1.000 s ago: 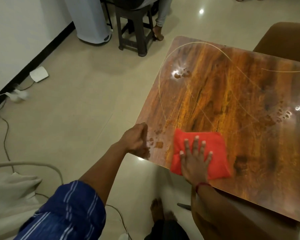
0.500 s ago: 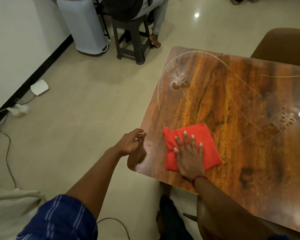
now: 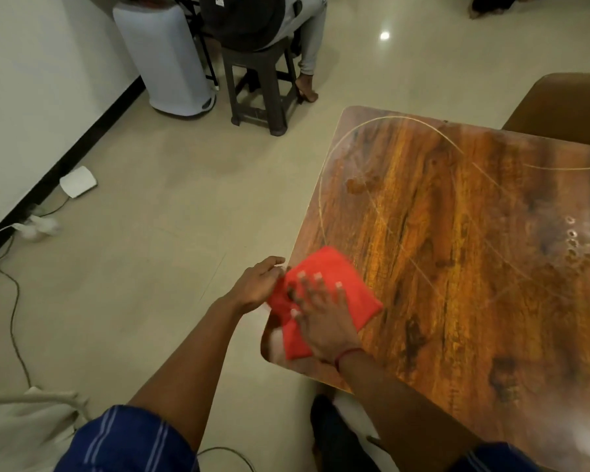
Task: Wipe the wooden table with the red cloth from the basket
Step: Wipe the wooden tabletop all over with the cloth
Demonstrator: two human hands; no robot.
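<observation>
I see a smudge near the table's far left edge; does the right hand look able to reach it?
Probably yes: only bare wooden table lies between the right hand, flat on the red cloth, and the smudge.

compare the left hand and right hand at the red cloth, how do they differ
The right hand lies flat and splayed on the red cloth over the brown wooden table; the left hand sits off the table's edge, at the cloth's left border. The right wrist wears a red thread; the left is bare. Both meet the cloth.

Glossy wooden table (image 3: 457, 250), red cloth (image 3: 338, 277) on it — near-left corner
</observation>
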